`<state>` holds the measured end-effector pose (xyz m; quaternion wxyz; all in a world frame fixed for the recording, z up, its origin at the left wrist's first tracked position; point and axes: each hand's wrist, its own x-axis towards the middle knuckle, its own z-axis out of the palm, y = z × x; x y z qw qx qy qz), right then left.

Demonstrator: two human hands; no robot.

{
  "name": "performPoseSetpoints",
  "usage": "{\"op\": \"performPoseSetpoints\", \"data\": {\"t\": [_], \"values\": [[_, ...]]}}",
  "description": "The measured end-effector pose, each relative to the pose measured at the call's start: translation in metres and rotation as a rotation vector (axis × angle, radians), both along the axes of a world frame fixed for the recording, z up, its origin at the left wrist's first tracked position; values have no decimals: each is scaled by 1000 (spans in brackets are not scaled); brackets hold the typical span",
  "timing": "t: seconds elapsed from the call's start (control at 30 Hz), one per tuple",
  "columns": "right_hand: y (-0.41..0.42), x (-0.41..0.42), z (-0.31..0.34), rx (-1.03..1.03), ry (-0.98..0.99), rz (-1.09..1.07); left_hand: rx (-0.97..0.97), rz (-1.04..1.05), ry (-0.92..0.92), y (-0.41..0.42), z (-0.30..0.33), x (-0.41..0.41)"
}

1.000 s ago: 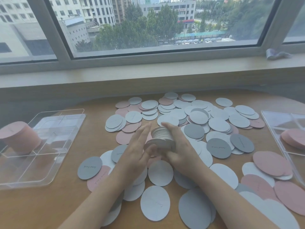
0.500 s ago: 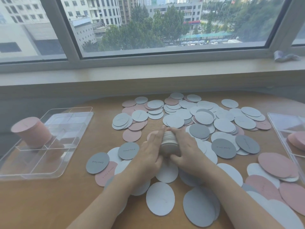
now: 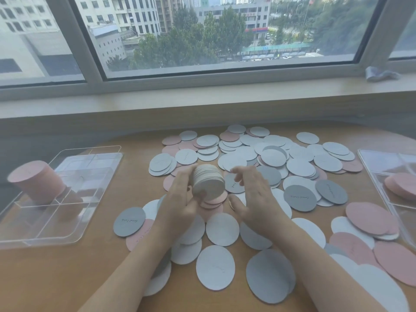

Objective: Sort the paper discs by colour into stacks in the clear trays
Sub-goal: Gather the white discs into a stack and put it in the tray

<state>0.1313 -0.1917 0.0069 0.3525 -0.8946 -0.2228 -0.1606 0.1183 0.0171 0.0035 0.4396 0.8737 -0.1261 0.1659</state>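
white disc stack (image 3: 208, 180) in left hand (image 3: 180, 206) grip

- Soft daylight is admitted through the window (image 3: 225, 30), and the bench (image 3: 56, 278) is evenly lit.
- Only faint shadows are cast.
- Straight lines are bowed toward the edges.
- The right hand (image 3: 252, 194) is slightly blurred.

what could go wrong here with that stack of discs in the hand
1. The left hand alone grips the white stack, which is tilted on its side; the right hand is off it, so discs may fan out and fall back into the loose pile.
2. Pink discs lie right under the stack, so dropped white ones would mix in.
3. The tall pink stack in the left tray leans and could topple if bumped.
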Motion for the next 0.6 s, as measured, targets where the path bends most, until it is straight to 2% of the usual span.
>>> {"op": "performPoseSetpoints", "data": {"t": [0.07, 0.2, 0.3, 0.6], "values": [[-1, -4, 6, -117, 4, 22, -37, 43, 37, 10, -2, 3], [-5, -21, 18, -411, 255, 293, -88, 81, 104, 18, -7, 9], [-4, -35, 25, -475, 372, 363, -111, 77, 127, 19, -8, 9], [3, -38, 27, -560, 291, 432, -124, 57, 130, 19, -9, 9]]}}
